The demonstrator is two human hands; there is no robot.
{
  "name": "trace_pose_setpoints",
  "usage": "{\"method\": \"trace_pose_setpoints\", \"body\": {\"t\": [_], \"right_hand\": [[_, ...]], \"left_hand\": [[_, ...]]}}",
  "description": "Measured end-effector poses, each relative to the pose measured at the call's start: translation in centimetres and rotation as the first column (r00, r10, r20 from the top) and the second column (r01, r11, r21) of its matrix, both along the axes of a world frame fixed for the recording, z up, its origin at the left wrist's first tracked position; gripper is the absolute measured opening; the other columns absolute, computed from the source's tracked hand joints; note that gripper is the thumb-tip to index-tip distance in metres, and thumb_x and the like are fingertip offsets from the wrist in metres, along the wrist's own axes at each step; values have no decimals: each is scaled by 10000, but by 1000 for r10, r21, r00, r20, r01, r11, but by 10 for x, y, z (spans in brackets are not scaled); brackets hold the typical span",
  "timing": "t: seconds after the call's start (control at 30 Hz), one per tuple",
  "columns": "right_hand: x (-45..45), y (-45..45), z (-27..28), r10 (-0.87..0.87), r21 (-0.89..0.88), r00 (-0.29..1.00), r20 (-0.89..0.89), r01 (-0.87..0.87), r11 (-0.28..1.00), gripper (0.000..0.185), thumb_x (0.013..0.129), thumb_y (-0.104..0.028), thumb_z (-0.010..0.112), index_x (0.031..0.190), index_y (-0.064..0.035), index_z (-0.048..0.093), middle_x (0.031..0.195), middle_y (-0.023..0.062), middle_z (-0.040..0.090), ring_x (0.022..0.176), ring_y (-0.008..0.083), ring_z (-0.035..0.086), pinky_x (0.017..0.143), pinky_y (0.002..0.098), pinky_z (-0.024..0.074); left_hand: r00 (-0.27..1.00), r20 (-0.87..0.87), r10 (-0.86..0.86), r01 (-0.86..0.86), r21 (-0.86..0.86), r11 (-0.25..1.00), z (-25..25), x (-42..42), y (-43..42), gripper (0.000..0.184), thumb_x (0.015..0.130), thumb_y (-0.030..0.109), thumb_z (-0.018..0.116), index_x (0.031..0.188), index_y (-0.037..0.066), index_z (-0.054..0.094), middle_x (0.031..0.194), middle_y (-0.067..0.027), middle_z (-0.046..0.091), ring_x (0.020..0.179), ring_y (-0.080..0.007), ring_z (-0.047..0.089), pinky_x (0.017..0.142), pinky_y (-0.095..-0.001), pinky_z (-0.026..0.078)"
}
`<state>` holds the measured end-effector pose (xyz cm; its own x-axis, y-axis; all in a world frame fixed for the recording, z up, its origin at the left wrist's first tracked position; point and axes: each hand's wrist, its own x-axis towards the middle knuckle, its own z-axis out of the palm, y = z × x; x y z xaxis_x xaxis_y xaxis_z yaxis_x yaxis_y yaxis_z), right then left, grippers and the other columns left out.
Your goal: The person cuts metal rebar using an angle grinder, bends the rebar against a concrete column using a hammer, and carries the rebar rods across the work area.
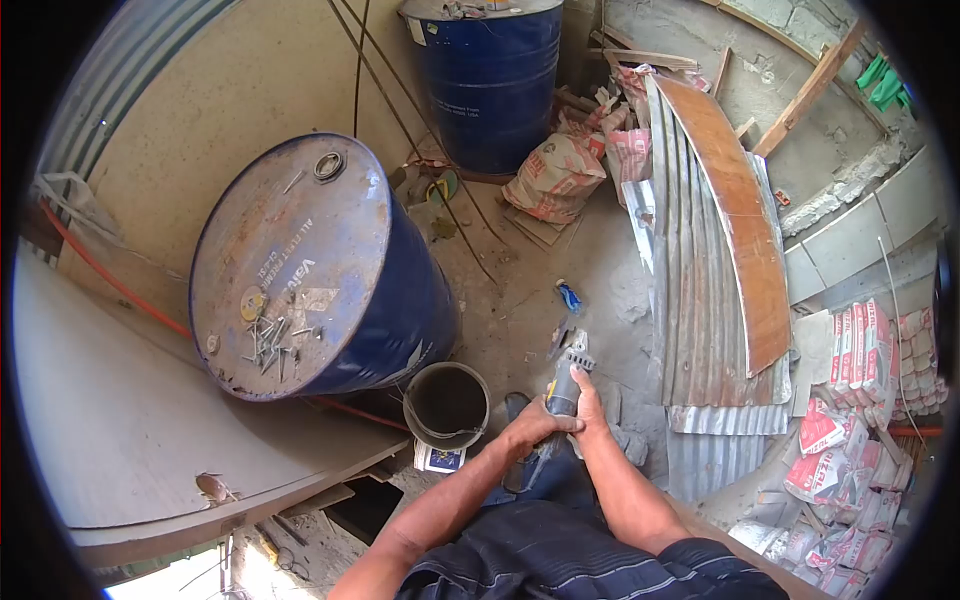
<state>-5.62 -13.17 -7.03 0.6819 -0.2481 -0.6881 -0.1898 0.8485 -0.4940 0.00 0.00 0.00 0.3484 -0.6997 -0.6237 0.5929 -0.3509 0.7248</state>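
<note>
In the head view, both my hands are closed around an angle grinder (563, 393), held low in front of my body with its metal head pointing away from me. My left hand (540, 424) wraps the rear of the body. My right hand (590, 402) grips it from the right, its thumb lying along the tool toward the head. A disc seems to sit at the left of the head, but its edge is hard to make out. Left of my hands stands a dark bucket (482, 412).
A blue drum (420, 300) at left carries loose bolts (270, 345) on its lid. Another drum (490, 90) stands behind. Corrugated sheets (690, 290) and a brown board (740, 240) lie at right, near stacked cement bags (830, 460). Thin rods (425, 150) slant across the back.
</note>
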Motion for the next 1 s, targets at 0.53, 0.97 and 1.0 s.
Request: {"method": "trace_pose_setpoints", "body": {"t": [0.53,0.97,1.0], "right_hand": [[15,-1,23,68,95,965,255,-95,991,602,953,-552,567,1333,-88,513,1168,121,630,1030,273,622,906,439,510],[107,-98,-102,-109,310,990,87,77,948,584,986,-567,483,1294,-76,555,1125,124,655,983,288,649,884,443,533],[116,-107,-103,-110,303,991,70,84,949,586,976,-556,521,1307,-73,541,1150,124,647,1004,287,642,898,438,526]], "left_hand": [[857,-483,181,-290,-162,943,-4,24,13,451,769,190,785,1132,25,573,890,-127,655,698,-229,669,600,-376,583],[838,-523,156,-160,38,986,-98,142,-113,479,758,182,805,1154,39,576,898,-105,646,692,-214,652,601,-336,569],[829,-540,146,-144,46,988,-109,153,-120,472,744,136,794,1149,35,572,905,-120,650,701,-234,666,626,-365,585]]}}
